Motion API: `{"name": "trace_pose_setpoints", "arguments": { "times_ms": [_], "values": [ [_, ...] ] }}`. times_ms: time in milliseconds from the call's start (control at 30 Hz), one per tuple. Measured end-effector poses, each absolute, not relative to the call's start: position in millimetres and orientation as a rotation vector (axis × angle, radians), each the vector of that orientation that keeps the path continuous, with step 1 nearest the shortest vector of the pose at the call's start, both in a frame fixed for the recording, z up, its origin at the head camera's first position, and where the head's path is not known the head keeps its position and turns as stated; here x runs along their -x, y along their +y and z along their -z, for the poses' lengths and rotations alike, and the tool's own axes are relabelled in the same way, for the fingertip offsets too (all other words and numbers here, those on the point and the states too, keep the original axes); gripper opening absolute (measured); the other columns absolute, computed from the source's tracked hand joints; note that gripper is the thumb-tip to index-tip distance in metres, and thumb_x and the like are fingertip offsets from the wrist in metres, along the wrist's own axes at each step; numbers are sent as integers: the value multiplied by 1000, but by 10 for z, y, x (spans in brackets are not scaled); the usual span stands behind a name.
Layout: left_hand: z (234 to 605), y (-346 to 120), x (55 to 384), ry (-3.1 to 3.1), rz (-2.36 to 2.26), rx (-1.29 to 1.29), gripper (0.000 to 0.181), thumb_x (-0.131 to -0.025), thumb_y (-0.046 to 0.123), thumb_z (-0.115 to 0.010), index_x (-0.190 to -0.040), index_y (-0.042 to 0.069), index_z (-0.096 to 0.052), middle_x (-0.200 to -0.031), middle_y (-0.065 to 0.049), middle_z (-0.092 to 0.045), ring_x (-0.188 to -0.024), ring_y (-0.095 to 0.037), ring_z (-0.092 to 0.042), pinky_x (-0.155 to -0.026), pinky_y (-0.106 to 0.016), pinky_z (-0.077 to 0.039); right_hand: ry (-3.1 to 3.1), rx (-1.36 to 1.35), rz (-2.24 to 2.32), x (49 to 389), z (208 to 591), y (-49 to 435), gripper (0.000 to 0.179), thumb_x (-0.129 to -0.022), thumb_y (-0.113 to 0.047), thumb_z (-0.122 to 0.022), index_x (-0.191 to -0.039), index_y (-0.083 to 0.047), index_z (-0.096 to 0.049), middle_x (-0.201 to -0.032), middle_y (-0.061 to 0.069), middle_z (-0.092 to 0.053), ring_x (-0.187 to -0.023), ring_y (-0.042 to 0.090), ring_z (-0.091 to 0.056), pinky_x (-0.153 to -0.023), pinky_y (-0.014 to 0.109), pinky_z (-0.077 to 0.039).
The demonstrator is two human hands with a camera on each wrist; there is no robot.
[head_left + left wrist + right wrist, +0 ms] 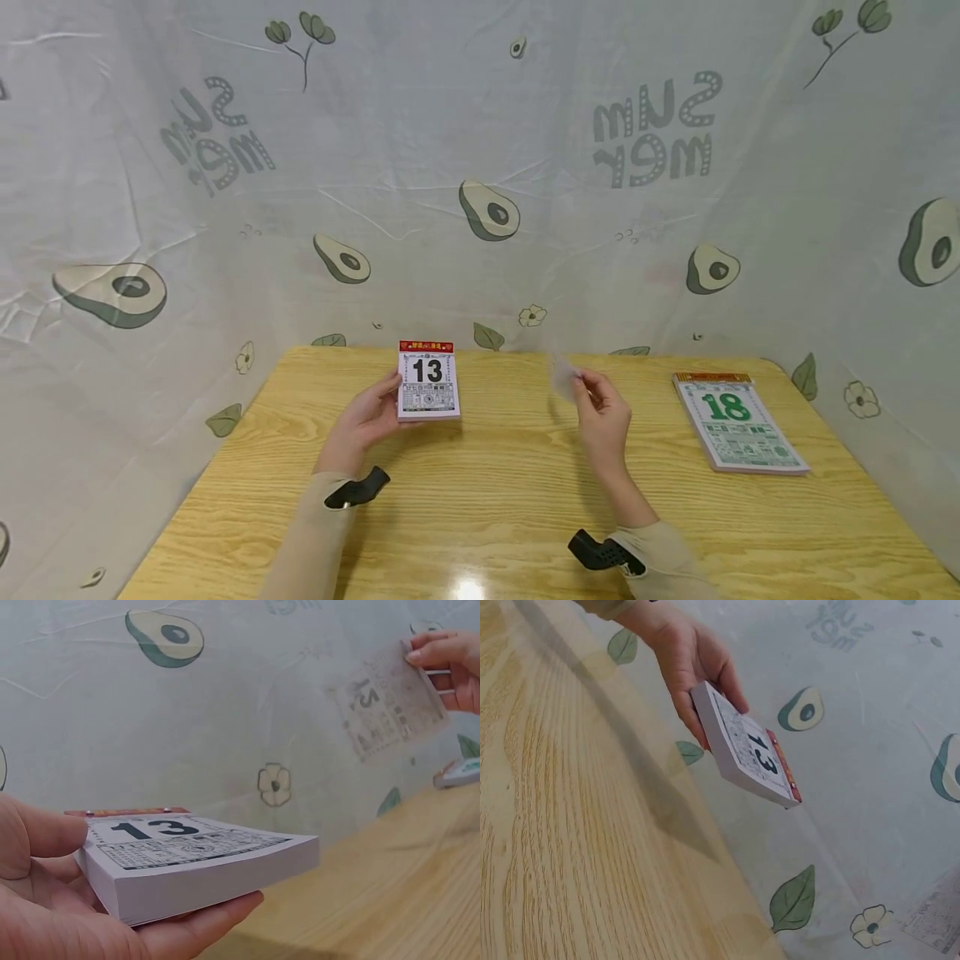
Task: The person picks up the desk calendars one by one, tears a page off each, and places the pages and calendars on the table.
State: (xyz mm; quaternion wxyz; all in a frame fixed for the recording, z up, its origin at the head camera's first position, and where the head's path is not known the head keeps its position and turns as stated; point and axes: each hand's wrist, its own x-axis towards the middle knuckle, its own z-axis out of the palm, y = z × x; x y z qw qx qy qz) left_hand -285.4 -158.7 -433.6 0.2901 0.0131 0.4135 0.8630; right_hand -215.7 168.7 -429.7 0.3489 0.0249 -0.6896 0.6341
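Observation:
My left hand (366, 427) holds a thick tear-off calendar (428, 393) with a red header and a black 13. Its thumb lies along the pad's side edge and its fingers support the underside, as the left wrist view shows. To the right, my right hand (606, 425) pinches a thin loose calendar page (382, 705) by its edge, between thumb and fingers. That page hangs in the air apart from the pad, blurred, with faint print on it. Only a corner of it enters the right wrist view.
A second tear-off calendar (742, 425) with a green 18 lies at the right of the wooden table (495, 500). Behind the table hangs a pale curtain (420, 150) printed with avocados and leaves. Black wrist devices sit at both sleeves.

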Motion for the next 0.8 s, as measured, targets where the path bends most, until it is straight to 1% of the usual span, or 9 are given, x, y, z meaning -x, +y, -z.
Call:
{"name": "trace_pose_setpoints", "arguments": {
  "times_ms": [67, 133, 233, 300, 367, 467, 533, 700, 800],
  "values": [
    [4353, -1644, 2845, 1137, -2286, -37, 54, -109, 27, -21, -157, 31, 4, -164, -14, -7, -145, -35, -26, -116, -62, -17, -1794, -107, -1628, 2184, 4308, 1626, 17, -95, -4, -61, -103, 8, -68, -100, 24, -69, -90, -6, -62, -77, 7, -50],
    [4377, -1709, 2835, 1171, -2268, -31, 55, -109, 26, -21, -157, 30, 5, -164, -15, -6, -143, -35, -32, -116, -62, -18, -1807, -147, -1603, 2208, 4322, 1566, 16, -94, 0, -60, -103, 10, -68, -101, 30, -67, -91, -2, -63, -77, 7, -50],
    [4422, -1814, 2817, 1227, -2234, -31, 55, -109, 25, -21, -157, 26, 7, -159, -17, -22, -126, -30, -52, -115, -62, -20, -1824, -204, -1547, 2246, 4362, 1479, 14, -93, 6, -58, -102, 13, -67, -99, 31, -68, -90, 18, -69, -76, 6, -50],
    [4454, -1874, 2808, 1244, -2218, -40, 56, -109, 25, -21, -157, 22, 7, -150, -13, -39, -115, -25, -58, -114, -63, -21, -1829, -248, -1488, 2275, 4398, 1429, 14, -92, 9, -58, -101, 14, -67, -97, 31, -69, -87, 32, -69, -75, 5, -49],
    [4486, -1928, 2802, 1242, -2200, -55, 56, -109, 24, -21, -157, 19, 7, -137, -8, -53, -112, -24, -61, -114, -64, -22, -1833, -299, -1412, 2307, 4435, 1384, 13, -91, 10, -58, -100, 14, -68, -95, 29, -70, -85, 40, -69, -76, 5, -49],
    [4528, -1992, 2796, 1231, -2181, -69, 55, -109, 24, -21, -157, 15, 6, -122, -4, -64, -111, -25, -62, -112, -64, -25, -1835, -381, -1283, 2357, 4486, 1330, 13, -90, 9, -61, -99, 10, -70, -93, 24, -71, -81, 37, -70, -78, 5, -49],
    [4550, -2029, 2794, 1227, -2164, -79, 56, -109, 24, -21, -156, 13, 5, -118, -4, -65, -111, -26, -63, -111, -63, -29, -1850, -433, -1170, 2394, 4521, 1300, 13, -89, 9, -62, -99, 6, -71, -92, 19, -72, -82, 33, -70, -79, 11, -52],
    [4593, -2106, 2799, 1229, -2137, -119, 56, -109, 23, -22, -156, 11, 7, -120, -6, -65, -112, -27, -62, -107, -60, -38, -1882, -536, -914, 2489, 4613, 1206, 20, -86, 10, -65, -102, -1, -72, -96, 13, -72, -91, 28, -70, -79, 33, -58],
    [4600, -2134, 2801, 1224, -2123, -140, 57, -109, 23, -21, -156, 11, 10, -122, -6, -63, -114, -28, -62, -107, -59, -38, -1899, -564, -779, 2520, 4644, 1131, 21, -84, 9, -66, -101, -2, -72, -97, 12, -72, -94, 27, -69, -80, 38, -57]
  ]
}}
